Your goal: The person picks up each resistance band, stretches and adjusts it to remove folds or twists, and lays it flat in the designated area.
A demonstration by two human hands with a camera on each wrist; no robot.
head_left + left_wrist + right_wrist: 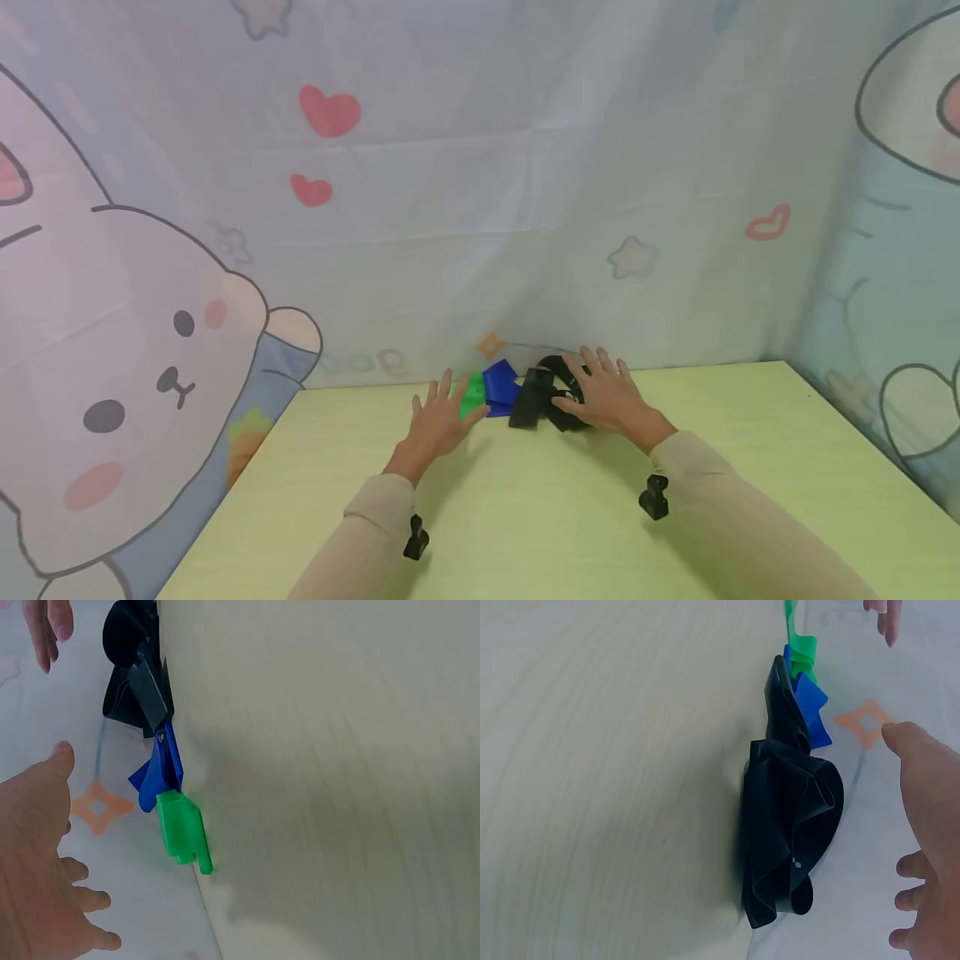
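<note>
Three flat, flexible bands lie bunched in a row at the table's back edge: a green band (pixel 472 398) (pixel 180 829), a folded blue band (pixel 500 390) (pixel 810 701) and a crumpled black band (pixel 529 402) (pixel 776 814) with loops and a small white mark. My left hand (pixel 437 423) (pixel 34 847), fingers spread, is over the green band and overlaps it in the head view; the left wrist view shows a gap between them. Spread likewise, my right hand (pixel 607 397) (pixel 934 817) covers part of the black band in the head view. Neither hand grips anything.
The pale yellow table (pixel 517 517) runs back to a cloth backdrop (pixel 465 200) printed with rabbits, hearts and stars, which hangs right behind the bands. Small black mounts (pixel 417 538) sit under both sleeves at the wrists.
</note>
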